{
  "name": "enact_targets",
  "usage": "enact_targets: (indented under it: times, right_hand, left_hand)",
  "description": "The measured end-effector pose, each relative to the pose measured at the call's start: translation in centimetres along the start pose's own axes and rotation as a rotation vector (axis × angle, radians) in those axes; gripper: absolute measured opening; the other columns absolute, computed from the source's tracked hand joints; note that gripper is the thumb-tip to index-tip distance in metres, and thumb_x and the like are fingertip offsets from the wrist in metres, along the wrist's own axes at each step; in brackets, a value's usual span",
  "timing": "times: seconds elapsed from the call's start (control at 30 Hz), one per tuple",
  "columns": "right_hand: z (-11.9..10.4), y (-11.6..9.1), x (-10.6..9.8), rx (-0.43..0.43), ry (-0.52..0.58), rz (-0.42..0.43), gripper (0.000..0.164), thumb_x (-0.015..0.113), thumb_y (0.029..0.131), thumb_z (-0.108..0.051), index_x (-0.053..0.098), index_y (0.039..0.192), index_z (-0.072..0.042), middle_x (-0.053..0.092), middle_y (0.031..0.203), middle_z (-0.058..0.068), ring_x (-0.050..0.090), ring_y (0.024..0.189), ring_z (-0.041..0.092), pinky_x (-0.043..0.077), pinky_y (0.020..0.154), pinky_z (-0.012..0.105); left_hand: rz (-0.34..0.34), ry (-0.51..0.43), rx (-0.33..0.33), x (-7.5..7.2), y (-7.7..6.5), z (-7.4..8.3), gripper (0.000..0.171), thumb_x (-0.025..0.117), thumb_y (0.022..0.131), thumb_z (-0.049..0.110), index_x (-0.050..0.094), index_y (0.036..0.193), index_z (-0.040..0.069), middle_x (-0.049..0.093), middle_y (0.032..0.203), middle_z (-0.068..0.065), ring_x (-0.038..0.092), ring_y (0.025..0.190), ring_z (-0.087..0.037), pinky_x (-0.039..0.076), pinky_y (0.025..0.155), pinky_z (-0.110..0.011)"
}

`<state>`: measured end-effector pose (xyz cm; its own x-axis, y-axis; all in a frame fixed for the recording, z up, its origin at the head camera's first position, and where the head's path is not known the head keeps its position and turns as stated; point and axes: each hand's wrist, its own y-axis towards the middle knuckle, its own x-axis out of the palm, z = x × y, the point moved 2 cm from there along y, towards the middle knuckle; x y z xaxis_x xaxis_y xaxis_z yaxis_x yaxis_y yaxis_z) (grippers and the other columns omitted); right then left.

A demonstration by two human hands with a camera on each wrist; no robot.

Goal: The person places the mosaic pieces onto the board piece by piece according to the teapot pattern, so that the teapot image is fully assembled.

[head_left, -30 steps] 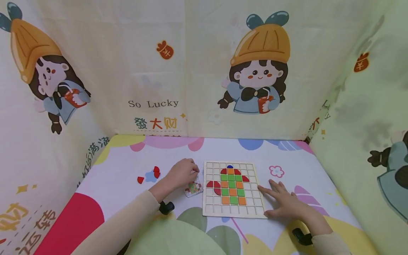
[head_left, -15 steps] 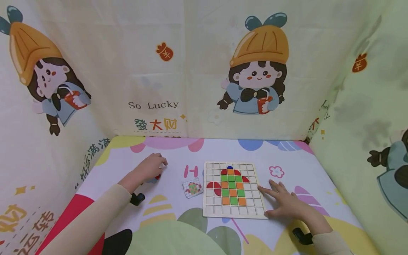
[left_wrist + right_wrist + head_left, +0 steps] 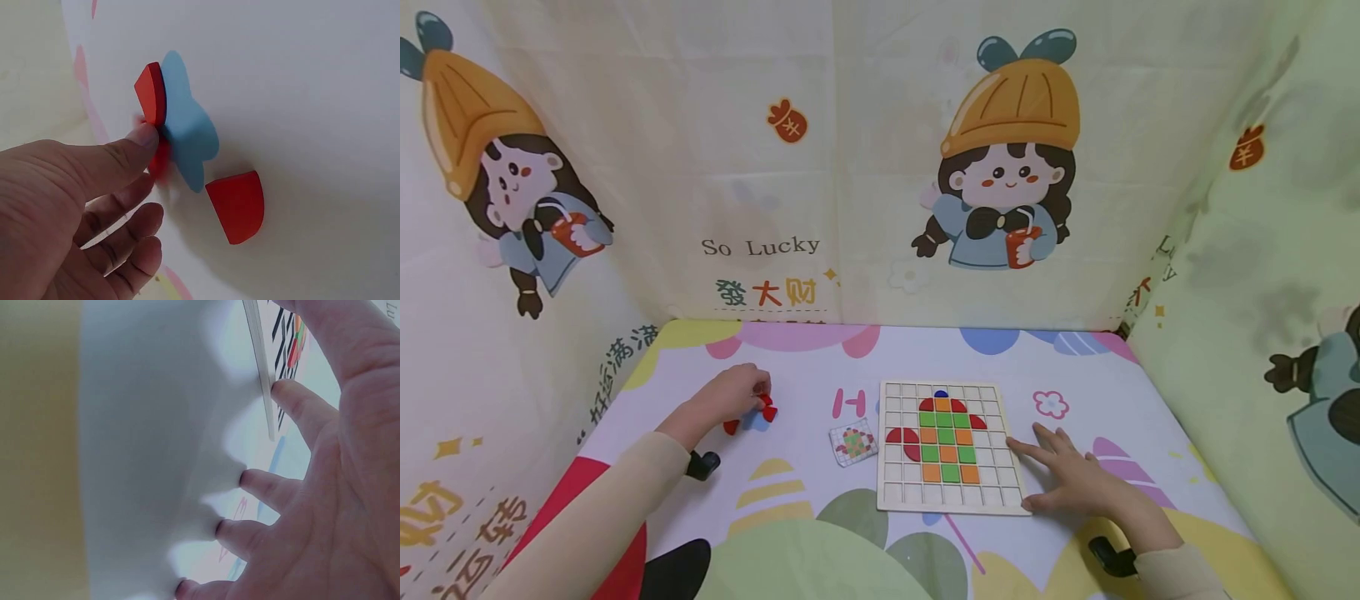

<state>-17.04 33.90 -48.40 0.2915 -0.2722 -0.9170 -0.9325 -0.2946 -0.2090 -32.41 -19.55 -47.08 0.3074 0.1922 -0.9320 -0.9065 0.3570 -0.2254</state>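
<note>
In the head view my left hand (image 3: 730, 395) is at the left of the table, among loose red quarter-circle pieces. The left wrist view shows its thumb and forefinger pinching one red quarter-circle piece (image 3: 161, 161), blurred and partly hidden. Another red piece (image 3: 150, 94) lies against the thumb tip's far side, and a third red piece (image 3: 240, 206) lies apart on the cloth. My right hand (image 3: 1075, 477) spreads its fingers at the right edge of a white gridded board (image 3: 1003, 493), touching it. Green, orange, red and blue pieces (image 3: 947, 437) fill part of the grid.
A small pattern card (image 3: 853, 443) lies just left of the board. The patterned cloth (image 3: 805, 483) covers the table, and printed curtains (image 3: 865, 167) enclose it at the back and sides.
My left hand has moved left from beside the pattern card to the red pieces and now pinches one. The right hand stays at the board's edge.
</note>
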Motion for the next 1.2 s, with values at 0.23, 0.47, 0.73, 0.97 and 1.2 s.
enact_targets:
  times: [0.23,0.47,0.73,0.97,1.2]
  right_hand:
    - [0.1,0.0,0.0,-0.008,0.011,0.001,0.091,0.085,0.076,-0.055,0.047,0.155,-0.031,0.028,0.163,0.032,0.02,0.144,0.069,0.023,0.095,0.091]
    - [0.1,-0.1,0.0,-0.004,0.002,0.013,0.091,0.086,0.075,-0.055,0.048,0.155,-0.03,0.028,0.163,0.031,0.019,0.144,0.069,0.023,0.095,0.091]
    - [0.2,-0.2,0.1,-0.015,0.008,0.015,0.091,0.085,0.075,-0.056,0.048,0.154,-0.03,0.028,0.163,0.032,0.02,0.143,0.069,0.023,0.095,0.091]
    - [0.0,-0.4,-0.1,-0.004,0.026,0.011,0.091,0.085,0.075,-0.055,0.048,0.154,-0.028,0.028,0.163,0.032,0.018,0.144,0.069,0.021,0.096,0.091]
    - [0.0,-0.3,-0.1,-0.003,0.022,0.008,0.091,0.085,0.076,-0.056,0.048,0.155,-0.029,0.028,0.163,0.031,0.018,0.144,0.069,0.021,0.096,0.091]
  left_hand:
    - [-0.026,-0.022,-0.065,-0.4,-1.0,-0.5,0.015,0.077,0.092,0.015,0.065,0.098,0.01,0.06,0.09,-0.006,0.055,0.085,-0.022,0.052,0.074,-0.034]
    - [-0.105,-0.091,-0.162,-1.1,-2.5,-0.8,0.024,0.084,0.085,0.013,0.065,0.099,0.008,0.061,0.092,-0.008,0.056,0.081,-0.023,0.05,0.068,-0.031]
    - [-0.059,-0.073,-0.214,-1.3,-3.2,-1.6,0.024,0.083,0.083,0.005,0.062,0.094,0.004,0.061,0.086,-0.01,0.057,0.08,-0.025,0.054,0.069,-0.033]
    - [-0.032,-0.03,-0.174,-1.3,-2.8,-0.7,0.018,0.078,0.088,0.006,0.061,0.091,0.009,0.059,0.085,-0.008,0.056,0.081,-0.024,0.051,0.068,-0.032]
    - [-0.005,0.017,-0.105,-1.8,-1.8,2.0,0.016,0.073,0.094,0.011,0.06,0.103,0.013,0.061,0.087,-0.004,0.057,0.081,-0.021,0.051,0.069,-0.033]
